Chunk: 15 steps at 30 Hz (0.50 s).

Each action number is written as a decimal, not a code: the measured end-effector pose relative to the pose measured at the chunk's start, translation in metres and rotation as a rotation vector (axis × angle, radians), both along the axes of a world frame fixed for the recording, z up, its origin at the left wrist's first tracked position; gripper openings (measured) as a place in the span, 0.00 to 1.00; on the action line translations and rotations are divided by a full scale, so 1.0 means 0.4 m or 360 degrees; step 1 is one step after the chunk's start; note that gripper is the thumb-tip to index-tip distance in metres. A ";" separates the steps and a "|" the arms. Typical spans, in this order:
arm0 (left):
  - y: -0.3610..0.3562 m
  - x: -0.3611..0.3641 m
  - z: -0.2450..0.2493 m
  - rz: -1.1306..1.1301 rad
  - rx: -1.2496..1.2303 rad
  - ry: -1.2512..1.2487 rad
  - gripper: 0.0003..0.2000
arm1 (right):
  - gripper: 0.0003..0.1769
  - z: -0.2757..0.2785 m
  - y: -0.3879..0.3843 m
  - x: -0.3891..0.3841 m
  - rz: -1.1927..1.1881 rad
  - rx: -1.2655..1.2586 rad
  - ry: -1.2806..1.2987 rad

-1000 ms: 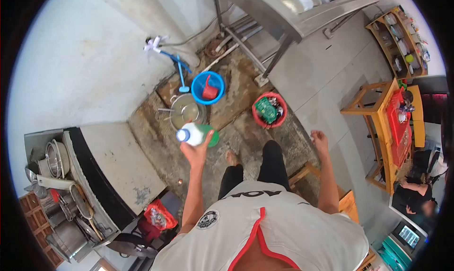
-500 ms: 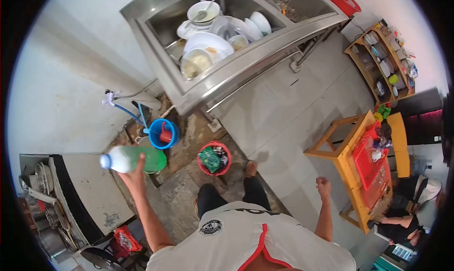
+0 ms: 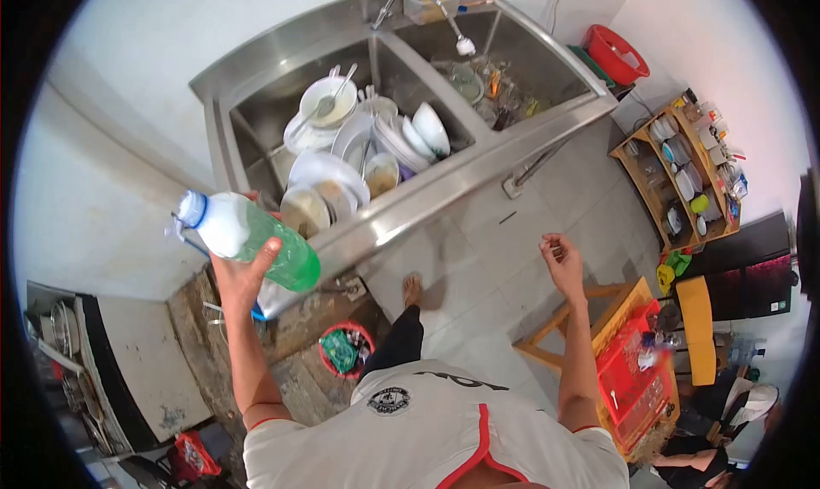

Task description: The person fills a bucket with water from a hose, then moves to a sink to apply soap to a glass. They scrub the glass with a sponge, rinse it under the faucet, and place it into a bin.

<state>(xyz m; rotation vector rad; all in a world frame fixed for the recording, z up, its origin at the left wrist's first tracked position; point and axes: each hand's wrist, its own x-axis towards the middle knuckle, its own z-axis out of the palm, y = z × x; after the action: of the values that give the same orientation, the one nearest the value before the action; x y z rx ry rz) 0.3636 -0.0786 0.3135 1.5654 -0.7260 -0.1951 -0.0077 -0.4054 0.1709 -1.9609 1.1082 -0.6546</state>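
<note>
My left hand (image 3: 243, 267) is closed around a bottle (image 3: 256, 240) with a blue cap and green liquid in it. The bottle is tilted, its cap towards the wall, in front of the sink's left corner. Behind it, the left basin of the steel sink (image 3: 376, 237) holds used plates (image 3: 320, 171), bowls (image 3: 424, 130) and a spoon (image 3: 327, 103). My right hand (image 3: 561, 265) hangs over the floor with loosely curled fingers and nothing visible in it.
A faucet (image 3: 464, 45) hangs over the right basin, which holds dishes and glasses. By my feet stands a red basket (image 3: 344, 371). On the right are a wooden table (image 3: 636, 297) with a red top, a dish shelf (image 3: 683, 169) and a person (image 3: 696, 462).
I have stepped nearer the sink, and more of both basins shows. My left hand has raised the bottle towards the sink edge and tilted it more. My right hand has come up and forward.
</note>
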 end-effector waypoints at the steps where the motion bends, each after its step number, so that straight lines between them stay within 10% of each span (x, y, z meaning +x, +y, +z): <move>1: -0.057 0.021 -0.005 0.0009 -0.0062 -0.0023 0.32 | 0.11 0.010 -0.074 0.031 -0.0019 -0.0068 -0.0073; 15: -0.608 0.138 -0.054 0.0356 0.0370 -0.0197 0.29 | 0.14 0.081 -0.942 0.534 0.0249 -0.0222 -0.0459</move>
<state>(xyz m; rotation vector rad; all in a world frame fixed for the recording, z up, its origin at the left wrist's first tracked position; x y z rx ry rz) 0.4188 -0.3219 0.2919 1.8801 -0.6343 -0.0169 0.2059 -0.7823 0.2033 -1.9693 0.7435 -0.9159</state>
